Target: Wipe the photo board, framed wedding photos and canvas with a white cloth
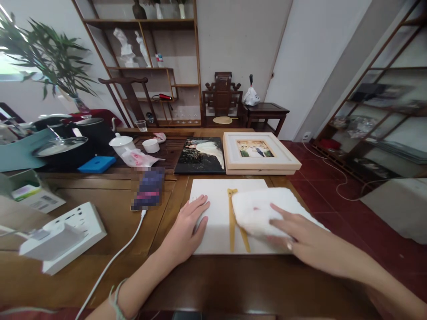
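Observation:
A white flat panel (213, 240) lies near the table's front edge, with a gold two-legged piece (231, 222) on its face, joined at the top. My left hand (187, 226) rests on the panel's left edge, fingers stretched out, holding nothing. On the panel's right part, my right hand (296, 235) presses on a folded white towel (267, 204), its fingers over the fluffy surface. The towel covers much of the panel's right side and touches the gold piece. The right hand is slightly blurred.
Behind the panel lie a dark picture panel (200, 155) and a light wooden framed photo (262, 153). On the left are a white power strip (76, 235), a phone (149, 189) on a white cable (115, 258), a blue box (96, 164), a white lidded bowl (122, 143) and a pan (62, 153).

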A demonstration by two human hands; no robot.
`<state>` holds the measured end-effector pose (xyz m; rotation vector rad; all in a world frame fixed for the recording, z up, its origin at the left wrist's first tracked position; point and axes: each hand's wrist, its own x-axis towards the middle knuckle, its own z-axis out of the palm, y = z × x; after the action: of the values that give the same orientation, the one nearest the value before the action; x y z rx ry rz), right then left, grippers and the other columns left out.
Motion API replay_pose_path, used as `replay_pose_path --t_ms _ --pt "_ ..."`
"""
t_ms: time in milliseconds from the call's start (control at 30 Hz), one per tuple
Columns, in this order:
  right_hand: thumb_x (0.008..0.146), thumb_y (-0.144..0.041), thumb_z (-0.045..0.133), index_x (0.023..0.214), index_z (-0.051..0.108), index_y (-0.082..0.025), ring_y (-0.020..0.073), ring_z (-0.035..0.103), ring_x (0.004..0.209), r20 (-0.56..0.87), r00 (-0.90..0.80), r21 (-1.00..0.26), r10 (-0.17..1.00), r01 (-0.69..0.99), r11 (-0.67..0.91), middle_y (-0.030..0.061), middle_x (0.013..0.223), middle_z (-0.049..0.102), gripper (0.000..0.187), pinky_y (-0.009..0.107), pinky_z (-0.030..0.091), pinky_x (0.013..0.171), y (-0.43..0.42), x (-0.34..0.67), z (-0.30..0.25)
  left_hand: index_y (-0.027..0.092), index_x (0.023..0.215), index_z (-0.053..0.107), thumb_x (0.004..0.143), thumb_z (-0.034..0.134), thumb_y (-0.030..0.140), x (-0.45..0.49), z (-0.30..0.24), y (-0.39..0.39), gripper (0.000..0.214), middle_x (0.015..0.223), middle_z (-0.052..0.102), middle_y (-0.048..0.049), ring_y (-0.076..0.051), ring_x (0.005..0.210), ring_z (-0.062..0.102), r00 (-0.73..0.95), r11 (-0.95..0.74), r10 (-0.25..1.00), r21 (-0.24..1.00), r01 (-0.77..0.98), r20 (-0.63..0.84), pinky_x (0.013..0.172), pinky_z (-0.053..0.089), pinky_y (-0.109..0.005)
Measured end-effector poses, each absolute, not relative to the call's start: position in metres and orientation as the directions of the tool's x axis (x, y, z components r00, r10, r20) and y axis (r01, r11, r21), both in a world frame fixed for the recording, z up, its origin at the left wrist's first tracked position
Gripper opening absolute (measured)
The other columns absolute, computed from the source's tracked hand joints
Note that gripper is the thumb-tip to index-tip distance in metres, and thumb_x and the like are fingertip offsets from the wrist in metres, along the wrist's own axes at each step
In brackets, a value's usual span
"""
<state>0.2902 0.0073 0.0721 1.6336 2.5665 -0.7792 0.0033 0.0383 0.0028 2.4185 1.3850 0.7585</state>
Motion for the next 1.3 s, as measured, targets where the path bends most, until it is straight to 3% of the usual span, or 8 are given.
replay_pose_path --t_ms 167,300,400,500,700,867,1100,1300 --pt "0.088 -0.045 0.045 0.107 0.067 -0.033 0.0316 0.033 0.133 -0.402 -0.509 -0.485 0.761 0.824 0.295 -0.0004 0.134 0.053 0.032 0.046 0.031 0.106 -0.029 0.296 0.091 0.011 0.126 0.052 0.092 0.037 0.022 0.004 0.002 0.038 0.039 0.137 0.049 -0.0155 -0.025 0.133 0.039 0.409 -0.505 0.863 0.465 0.727 0.298 0.110 0.029 -0.052" --pt "0.088 -0.059 0.038 0.121 0.061 -0.024 0.0361 0.036 0.130 -0.397 -0.436 -0.526 0.808 0.829 0.189 0.0082 0.137 0.049 0.053 0.050 0.030 0.105 -0.005 0.294 0.084 0.011 0.126 0.052 0.091 0.037 0.022 0.003 0.000 0.039 0.039 0.137 0.049 -0.0159 -0.025 0.132 0.039 0.407 -0.509 0.860 0.461 0.727 0.307 0.111 0.028 -0.052" --pt "0.088 -0.063 0.032 0.123 0.058 -0.019 0.0362 0.028 0.134 -0.262 -0.400 -0.543 0.878 0.814 0.208 0.0111 0.140 0.046 0.062 0.051 0.026 0.107 0.026 0.280 0.070 0.014 0.125 0.052 0.091 0.038 0.021 0.003 -0.001 0.039 0.037 0.137 0.050 -0.0148 -0.025 0.132 0.040 0.410 -0.515 0.856 0.458 0.725 0.314 0.110 0.029 -0.053" --pt "0.092 -0.056 0.029 0.117 0.060 -0.020 0.0330 0.029 0.134 -0.086 -0.411 -0.541 0.907 0.784 0.304 0.0087 0.135 0.051 0.054 0.050 0.028 0.106 0.054 0.259 0.058 0.016 0.124 0.052 0.091 0.039 0.020 0.003 -0.001 0.039 0.036 0.136 0.050 -0.0145 -0.026 0.131 0.040 0.414 -0.527 0.849 0.463 0.713 0.328 0.109 0.030 -0.054" --pt "0.089 -0.021 0.040 0.111 0.064 -0.016 0.0260 0.024 0.137 0.143 -0.638 -0.295 0.756 0.702 0.648 0.0132 0.138 0.048 0.032 0.051 0.015 0.111 0.077 0.232 0.044 0.018 0.123 0.053 0.090 0.042 0.021 0.003 0.000 0.040 0.036 0.135 0.052 -0.0127 -0.025 0.130 0.042 0.405 -0.532 0.846 0.487 0.693 0.347 0.108 0.031 -0.053" --pt "0.071 -0.008 0.049 0.108 0.067 -0.014 0.0251 0.018 0.139 0.077 -0.698 -0.275 0.712 0.672 0.688 0.0157 0.146 0.034 0.041 0.050 0.010 0.112 0.035 0.231 0.047 0.017 0.123 0.054 0.090 0.041 0.020 0.003 0.001 0.040 0.036 0.135 0.052 -0.0136 -0.026 0.131 0.042 0.409 -0.528 0.849 0.495 0.690 0.336 0.109 0.030 -0.054" --pt "0.069 -0.014 0.055 0.103 0.070 -0.014 0.0297 0.014 0.138 -0.181 -0.775 -0.374 0.606 0.624 0.687 0.0146 0.148 0.027 0.037 0.053 0.009 0.112 -0.031 0.225 0.061 0.015 0.122 0.054 0.090 0.040 0.020 0.003 0.000 0.040 0.036 0.135 0.052 -0.0149 -0.026 0.130 0.042 0.412 -0.532 0.846 0.481 0.697 0.339 0.108 0.032 -0.053" --pt "0.074 -0.009 0.048 0.114 0.063 -0.016 0.0256 0.025 0.136 0.030 -0.679 -0.352 0.733 0.679 0.644 0.0142 0.145 0.036 0.043 0.048 0.019 0.112 0.019 0.233 0.055 0.016 0.123 0.054 0.089 0.041 0.020 0.003 0.001 0.039 0.036 0.135 0.052 -0.0142 -0.026 0.130 0.043 0.413 -0.533 0.845 0.484 0.694 0.339 0.108 0.031 -0.054"
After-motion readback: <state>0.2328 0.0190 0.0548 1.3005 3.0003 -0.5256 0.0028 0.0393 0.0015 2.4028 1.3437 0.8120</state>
